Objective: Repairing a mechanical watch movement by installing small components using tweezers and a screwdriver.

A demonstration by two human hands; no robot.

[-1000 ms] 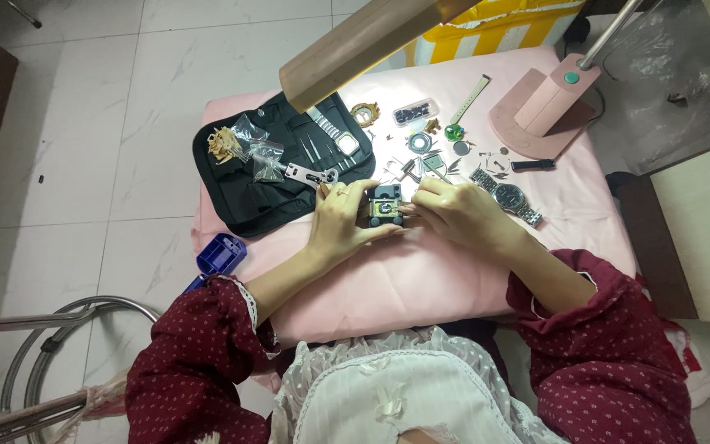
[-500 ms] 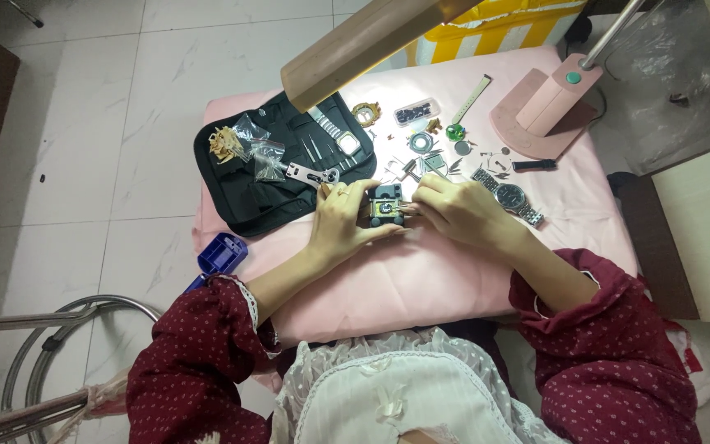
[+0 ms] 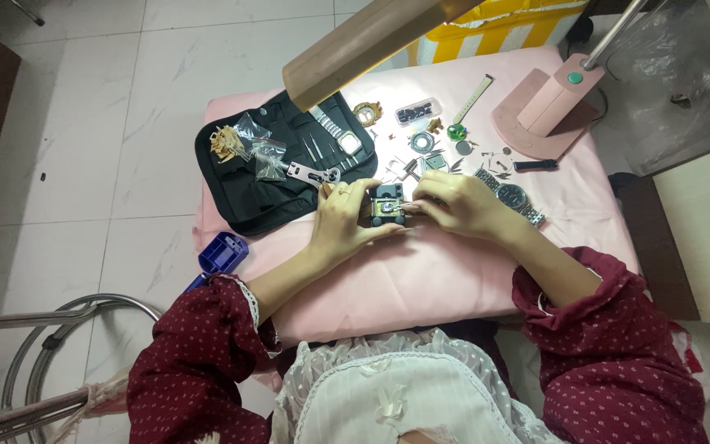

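Nothing has shifted since the earlier frame: the small dark watch holder (image 3: 389, 205) stays between the hands, the left hand (image 3: 343, 220) curled around its left side, the right hand (image 3: 454, 203) pinching a thin tool at its right edge, a black tool pouch (image 3: 281, 177) beyond the left hand and a metal wristwatch (image 3: 513, 197) just behind the right.
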